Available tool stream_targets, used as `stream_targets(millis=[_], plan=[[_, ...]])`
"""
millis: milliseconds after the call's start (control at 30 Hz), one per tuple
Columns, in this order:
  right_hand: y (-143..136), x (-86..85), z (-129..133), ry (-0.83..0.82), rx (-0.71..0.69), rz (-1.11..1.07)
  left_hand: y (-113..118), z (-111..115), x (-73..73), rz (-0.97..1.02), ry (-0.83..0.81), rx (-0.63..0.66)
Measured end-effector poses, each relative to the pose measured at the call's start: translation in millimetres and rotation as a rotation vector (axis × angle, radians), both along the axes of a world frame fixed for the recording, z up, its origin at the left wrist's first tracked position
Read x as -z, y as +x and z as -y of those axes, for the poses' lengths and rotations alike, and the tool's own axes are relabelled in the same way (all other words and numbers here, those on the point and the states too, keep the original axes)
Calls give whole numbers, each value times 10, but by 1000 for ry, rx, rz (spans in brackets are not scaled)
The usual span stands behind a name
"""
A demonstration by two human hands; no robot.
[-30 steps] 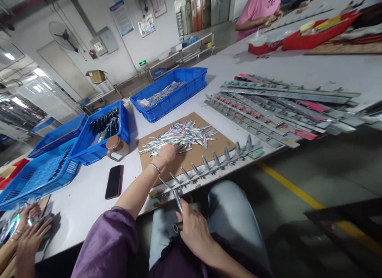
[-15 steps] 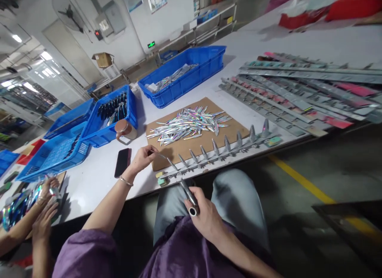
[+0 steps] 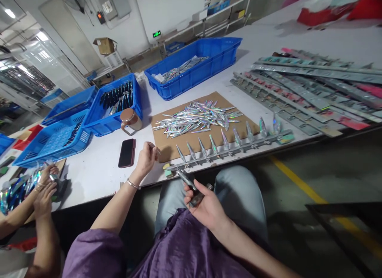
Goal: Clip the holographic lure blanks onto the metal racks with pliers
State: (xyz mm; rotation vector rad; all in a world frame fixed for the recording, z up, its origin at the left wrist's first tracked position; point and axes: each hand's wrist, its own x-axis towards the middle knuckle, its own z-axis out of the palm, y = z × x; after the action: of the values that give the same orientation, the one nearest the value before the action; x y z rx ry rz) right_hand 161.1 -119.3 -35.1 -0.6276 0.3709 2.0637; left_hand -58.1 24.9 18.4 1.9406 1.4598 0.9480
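Observation:
My right hand [image 3: 207, 208] is closed around metal pliers [image 3: 186, 177], their nose at the left end of a long metal rack bar [image 3: 197, 161]. A row of shiny, fish-shaped lure bodies [image 3: 213, 143] stands upright along this bar. My left hand [image 3: 147, 158] hovers left of the bar, with thumb and fingers pinched together. A thin tip shows at its fingertips, too small to name. Beyond the bar, a pile of silvery lure bodies [image 3: 193, 118] lies on a brown cardboard sheet [image 3: 167, 148].
A dark phone [image 3: 126, 152] and a brown mug [image 3: 130, 120] sit left of the cardboard. Blue crates [image 3: 193, 79] with lures stand behind. Several more rack bars [image 3: 298, 94] are stacked at right. At far left, another person's hands [image 3: 46, 190] handle shiny lures.
My left hand has drawn back slightly from the first lure on the bar. My right hand has turned the pliers, with their nose now at the bar's end. The camera view has shifted.

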Motion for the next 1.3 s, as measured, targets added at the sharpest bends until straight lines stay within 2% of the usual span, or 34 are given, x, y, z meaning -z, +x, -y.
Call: stream_targets(millis=[100,200,333,533,633,733,800,933,1000,1033,1067,1133,1233,1300], plan=[[-7,-42,22,-4,20,-93,45,94,-13,321,-139,117],[-49,-82,33,-23,30,-120,129,187,49,446,-267,200],[-121,-136,11,-7,69,-81,213,250,102,383,-292,251],[-160,-193,-2,-26,81,-100,228,208,70,294,-248,340],[-228,-155,35,55,81,-13,213,184,67,264,-241,379],[-328,-41,91,255,126,307,197,164,67,232,-243,405],[-363,78,111,453,121,710,194,151,55,196,-241,427],[-301,325,87,801,-36,1662,223,141,-7,86,-215,492],[-254,386,78,887,-129,1925,254,150,-44,35,-183,520],[-241,390,80,897,-157,1959,270,158,-59,7,-160,532],[-237,379,86,877,-158,1927,287,167,-70,-24,-131,541],[-245,324,101,775,-88,1656,318,185,-81,-97,-66,556],[-244,237,93,531,59,936,349,206,-78,-189,-21,553],[-202,218,66,398,39,524,358,214,-74,-209,-39,537]])
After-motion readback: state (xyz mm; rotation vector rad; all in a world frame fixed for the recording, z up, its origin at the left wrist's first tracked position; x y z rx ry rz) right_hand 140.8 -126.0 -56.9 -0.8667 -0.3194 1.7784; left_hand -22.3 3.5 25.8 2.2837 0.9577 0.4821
